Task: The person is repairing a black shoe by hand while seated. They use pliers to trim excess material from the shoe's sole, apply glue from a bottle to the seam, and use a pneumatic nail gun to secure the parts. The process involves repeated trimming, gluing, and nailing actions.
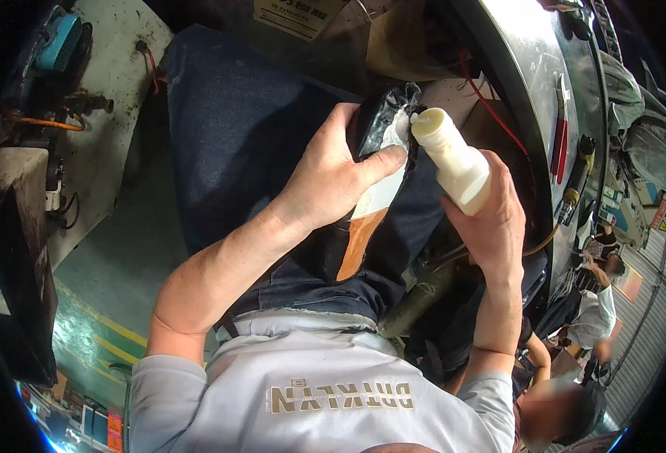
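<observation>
We grip a black shoe (363,189) in our left hand (331,175), fingers wrapped over its upper and the thumb pressed across the white insole near the toe, so the shoe lies on our lap with its open side up and its orange heel part toward us. Our right hand (493,219) is closed around a cream squeeze bottle (456,160), tilted so its nozzle meets the far end of the insole at the shoe's dark, crinkled toe edge. The two hands sit close together, with only the shoe's right edge between them. Under them our blue-jeaned thighs (242,128) spread to the left, leaving open cloth on that side. To the right the room is tight: a curved shiny metal machine housing (529,45) rises just beside the bottle, with a red wire (491,106) running along it. Far left stands a grimy white bench (114,83) with an orange cable, and green floor (114,249) shows below it. At the lower right another person (593,317) in a white shirt sits, well apart.
</observation>
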{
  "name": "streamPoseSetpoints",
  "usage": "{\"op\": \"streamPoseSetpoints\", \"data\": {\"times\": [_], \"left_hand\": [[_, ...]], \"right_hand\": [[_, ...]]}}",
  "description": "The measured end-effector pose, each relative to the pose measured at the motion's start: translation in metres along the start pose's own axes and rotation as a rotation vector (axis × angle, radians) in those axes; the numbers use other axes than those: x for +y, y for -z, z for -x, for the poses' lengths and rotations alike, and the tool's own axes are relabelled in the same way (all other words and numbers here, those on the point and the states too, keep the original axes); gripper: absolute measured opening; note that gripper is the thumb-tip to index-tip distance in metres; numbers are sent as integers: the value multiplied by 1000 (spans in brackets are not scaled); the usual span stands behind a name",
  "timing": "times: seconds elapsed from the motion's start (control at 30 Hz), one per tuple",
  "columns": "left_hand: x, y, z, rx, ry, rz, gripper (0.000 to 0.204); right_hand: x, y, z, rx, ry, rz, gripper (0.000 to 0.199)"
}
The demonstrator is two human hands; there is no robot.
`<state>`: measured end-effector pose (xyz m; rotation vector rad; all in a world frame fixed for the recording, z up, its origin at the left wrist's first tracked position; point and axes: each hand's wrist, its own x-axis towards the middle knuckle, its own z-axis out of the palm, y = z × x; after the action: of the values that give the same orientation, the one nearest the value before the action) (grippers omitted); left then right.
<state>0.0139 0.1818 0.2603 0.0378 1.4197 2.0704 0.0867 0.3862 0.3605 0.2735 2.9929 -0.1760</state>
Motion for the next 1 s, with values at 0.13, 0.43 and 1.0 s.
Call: {"op": "streamPoseSetpoints", "data": {"times": [0.13, 0.43, 1.0], "left_hand": [[0, 3, -2, -33, 26, 144, 50], [11, 6, -2, -27, 27, 256, 45], [-38, 17, -12, 2, -21, 15, 65]], "right_hand": [[14, -20, -3, -109, -54, -412, 82], [10, -29, -24, 102, 62, -1039, 93], [93, 43, -210, 937, 124, -940, 78]]}}
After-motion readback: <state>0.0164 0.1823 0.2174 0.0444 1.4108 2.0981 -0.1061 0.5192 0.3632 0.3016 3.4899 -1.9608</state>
